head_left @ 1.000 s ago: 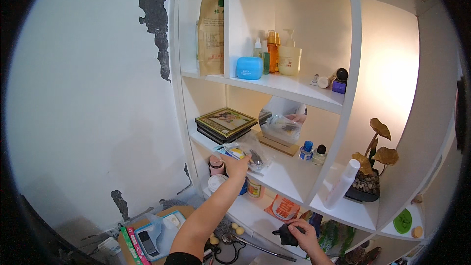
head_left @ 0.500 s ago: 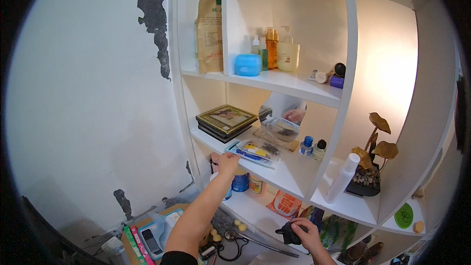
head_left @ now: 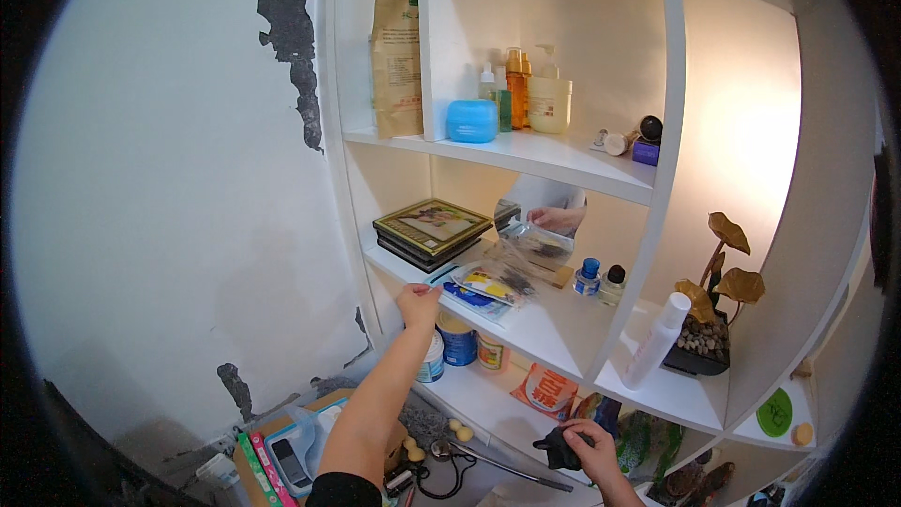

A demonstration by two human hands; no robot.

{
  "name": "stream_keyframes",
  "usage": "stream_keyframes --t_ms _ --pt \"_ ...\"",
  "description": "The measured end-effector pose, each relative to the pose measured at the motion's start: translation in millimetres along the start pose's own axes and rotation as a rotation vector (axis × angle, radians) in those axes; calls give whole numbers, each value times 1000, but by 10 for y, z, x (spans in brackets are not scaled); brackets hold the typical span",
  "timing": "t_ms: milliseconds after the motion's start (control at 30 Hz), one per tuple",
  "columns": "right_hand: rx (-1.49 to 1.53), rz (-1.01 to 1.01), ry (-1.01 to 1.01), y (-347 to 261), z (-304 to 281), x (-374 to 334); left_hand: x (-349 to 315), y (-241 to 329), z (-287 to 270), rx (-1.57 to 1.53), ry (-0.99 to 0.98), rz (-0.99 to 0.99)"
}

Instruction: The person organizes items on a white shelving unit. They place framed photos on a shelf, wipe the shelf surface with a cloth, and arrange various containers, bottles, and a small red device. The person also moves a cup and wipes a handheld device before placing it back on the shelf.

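Note:
My left hand [head_left: 419, 304] reaches to the front edge of the middle shelf. Its fingers are pinched at the left end of a flat blue-and-clear plastic packet [head_left: 476, 300]; the exact grip is partly hidden. On top of that packet lies a clear bag [head_left: 511, 277] with yellow and dark contents. Behind them stands a wavy-edged mirror [head_left: 540, 216], which reflects a hand. Low in front of the shelves, my right hand [head_left: 596, 455] is closed round a crumpled black object [head_left: 560, 449], perhaps cloth or soft plastic.
Stacked picture frames [head_left: 432, 227] sit left of the packets. Two small bottles [head_left: 587, 277], a white spray bottle [head_left: 659, 343] and a potted gold-leaf ornament [head_left: 704, 347] stand to the right. Tins [head_left: 457, 343] fill the lower shelf's left. Below lies a cluttered box [head_left: 282, 455].
My left hand has shifted slightly left along the shelf edge, and the blue packet's end has shifted a little with it. My right hand keeps the black object, turned slightly.

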State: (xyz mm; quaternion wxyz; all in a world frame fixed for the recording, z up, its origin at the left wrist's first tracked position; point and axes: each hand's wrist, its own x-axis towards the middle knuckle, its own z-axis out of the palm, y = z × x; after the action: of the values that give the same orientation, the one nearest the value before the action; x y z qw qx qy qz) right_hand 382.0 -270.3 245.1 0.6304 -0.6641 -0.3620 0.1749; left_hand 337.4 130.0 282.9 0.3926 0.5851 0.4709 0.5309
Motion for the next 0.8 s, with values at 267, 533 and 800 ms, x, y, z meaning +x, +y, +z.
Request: stream_keyframes --t_ms 267,533,800 --pt "17 38 -11 159 10 6 -508 868 129 213 -362 1137" --pt "-25 99 -22 45 27 -25 -583 713 428 765 -641 988" --pt "-18 63 -23 171 36 -29 -621 740 249 820 -322 940"
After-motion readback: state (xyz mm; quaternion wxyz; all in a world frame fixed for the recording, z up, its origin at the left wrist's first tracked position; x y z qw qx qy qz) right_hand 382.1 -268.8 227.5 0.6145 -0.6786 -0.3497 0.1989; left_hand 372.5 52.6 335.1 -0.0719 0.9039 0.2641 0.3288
